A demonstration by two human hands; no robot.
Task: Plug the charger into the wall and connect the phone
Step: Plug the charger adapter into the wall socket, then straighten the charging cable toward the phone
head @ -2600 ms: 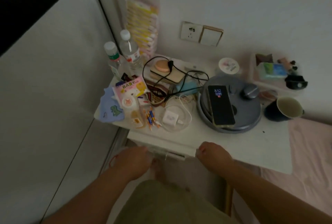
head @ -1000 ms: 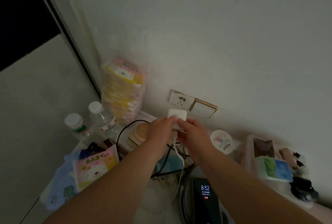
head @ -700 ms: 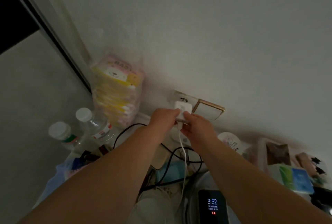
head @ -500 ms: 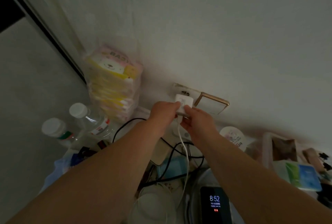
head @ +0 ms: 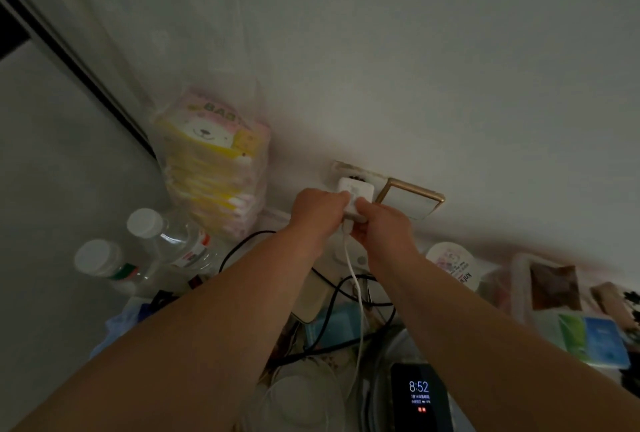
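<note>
The white charger block point(head: 357, 193) is held against the wall socket point(head: 341, 168), covering most of its plate. My left hand point(head: 317, 210) grips the block's left side and my right hand point(head: 379, 224) grips its right side and underside. Whether the prongs are in the socket is hidden. A white cable point(head: 356, 289) hangs from the charger down over the table clutter. The phone point(head: 420, 397) lies face up at the bottom, screen lit and showing 8:52. No cable is visibly attached to the phone.
A gold-framed wall switch point(head: 410, 201) sits right of the socket. A stack of baby tissue packs point(head: 214, 168) and two water bottles point(head: 166, 241) stand at the left. Black cables point(head: 332, 296), a round tub point(head: 453, 263) and a tray of small items point(head: 568, 307) crowd the table.
Both hands picked the charger up from the table and raised it to the wall. In the last half second it moved closer onto the socket plate.
</note>
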